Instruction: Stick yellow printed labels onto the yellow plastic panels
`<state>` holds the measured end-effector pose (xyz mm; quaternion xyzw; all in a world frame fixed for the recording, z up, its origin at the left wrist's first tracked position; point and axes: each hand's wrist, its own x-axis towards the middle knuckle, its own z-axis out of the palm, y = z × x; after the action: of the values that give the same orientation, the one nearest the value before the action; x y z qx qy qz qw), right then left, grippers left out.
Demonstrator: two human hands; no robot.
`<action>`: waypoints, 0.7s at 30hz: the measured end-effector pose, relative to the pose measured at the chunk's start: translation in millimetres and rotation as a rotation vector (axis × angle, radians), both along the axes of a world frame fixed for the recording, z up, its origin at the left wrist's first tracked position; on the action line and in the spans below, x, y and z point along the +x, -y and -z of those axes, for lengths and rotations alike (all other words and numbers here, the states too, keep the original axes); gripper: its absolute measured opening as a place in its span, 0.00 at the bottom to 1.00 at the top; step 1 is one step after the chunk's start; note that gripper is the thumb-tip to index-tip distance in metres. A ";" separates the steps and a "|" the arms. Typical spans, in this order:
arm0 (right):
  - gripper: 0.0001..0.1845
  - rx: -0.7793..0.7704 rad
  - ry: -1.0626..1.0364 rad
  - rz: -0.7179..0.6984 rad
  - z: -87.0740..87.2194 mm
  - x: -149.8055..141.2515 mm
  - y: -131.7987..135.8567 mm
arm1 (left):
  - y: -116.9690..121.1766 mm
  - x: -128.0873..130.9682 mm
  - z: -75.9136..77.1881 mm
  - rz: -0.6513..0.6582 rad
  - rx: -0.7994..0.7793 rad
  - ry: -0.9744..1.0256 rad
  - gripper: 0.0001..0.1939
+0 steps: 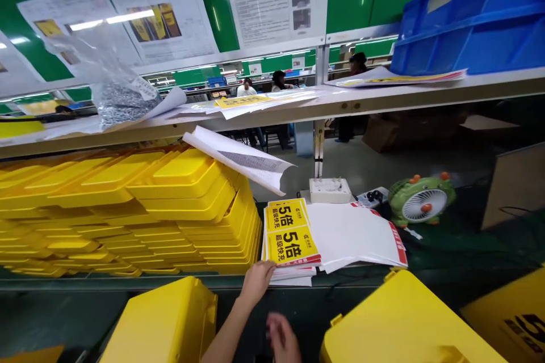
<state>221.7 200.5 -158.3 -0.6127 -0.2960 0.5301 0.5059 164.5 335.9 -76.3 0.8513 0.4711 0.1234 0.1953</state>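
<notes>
Touching the yellow label sheets (292,232) at their near-left corner, the left hand (258,281) shows no certain pinch; whether the blurred right hand (283,337) grasps anything, I cannot tell. Beside the desk's (447,249) near edge, the sheets look light, bendy, probably slick, best held by that corner; they read "5倍 超级快充".
</notes>
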 end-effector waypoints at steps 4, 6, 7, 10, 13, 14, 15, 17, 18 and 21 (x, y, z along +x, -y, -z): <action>0.32 0.077 -0.530 0.402 -30.2 13.2 -53.5 | 20.6 -0.9 -7.3 0.086 -0.031 0.081 0.14; 0.30 0.120 -0.631 0.473 -39.6 22.8 -68.5 | 26.7 -3.1 -6.8 0.104 -0.062 0.132 0.14; 0.29 0.131 -0.648 0.489 -42.3 26.6 -72.2 | 27.3 -4.8 -6.0 0.091 -0.074 0.159 0.15; 0.27 0.146 -0.679 0.468 -46.6 31.5 -72.3 | 19.9 -8.9 -4.2 0.036 -0.100 0.226 0.18; 0.26 0.179 -0.680 0.456 -49.9 30.5 -68.1 | 10.2 -6.8 -7.5 0.054 -0.126 0.255 0.17; 0.25 0.187 -0.670 0.464 -50.7 30.4 -67.6 | 8.5 -4.5 -10.0 0.070 -0.134 0.260 0.16; 0.25 0.191 -0.657 0.477 -51.1 30.6 -67.6 | 7.7 -1.6 -12.8 0.086 -0.142 0.264 0.15; 0.23 0.190 -0.627 0.512 -50.9 32.3 -68.7 | 8.3 4.5 -18.8 0.113 -0.162 0.272 0.14; 0.23 0.188 -0.612 0.531 -50.5 33.5 -69.3 | 9.0 7.3 -21.6 0.119 -0.173 0.276 0.14; 0.23 0.187 -0.573 0.571 -49.9 36.9 -69.9 | 11.6 13.4 -28.2 0.106 -0.194 0.298 0.15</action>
<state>258.7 270.4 -108.4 -0.4493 -0.0083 0.4885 0.7480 177.9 324.3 -48.1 0.8244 0.4012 0.1914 0.3504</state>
